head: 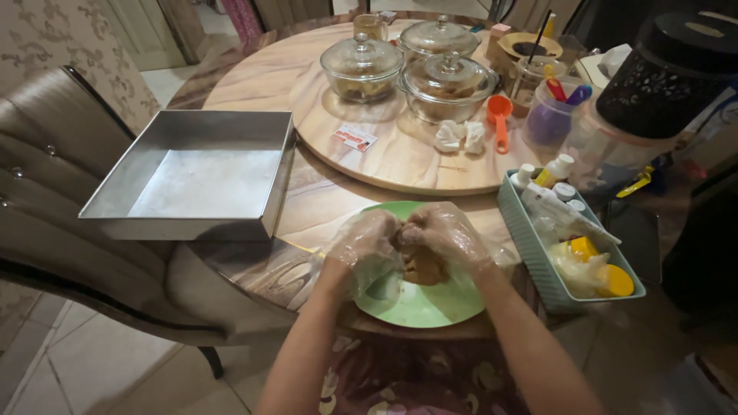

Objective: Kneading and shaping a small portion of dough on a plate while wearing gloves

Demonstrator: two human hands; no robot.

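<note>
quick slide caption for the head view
Gloved left hand and right hand knead brown dough over a green plate.

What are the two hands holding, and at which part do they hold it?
Both the left hand and the right hand, in clear plastic gloves, grip a brown lump at its top, over a green plate.

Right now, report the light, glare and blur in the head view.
Head view: dim warm indoor light; soft glare on the glass lids and the metal pan; both gloved hands, left and right, slightly blurred over the brown dough; edges bow outward, right side falls into shadow.
</note>
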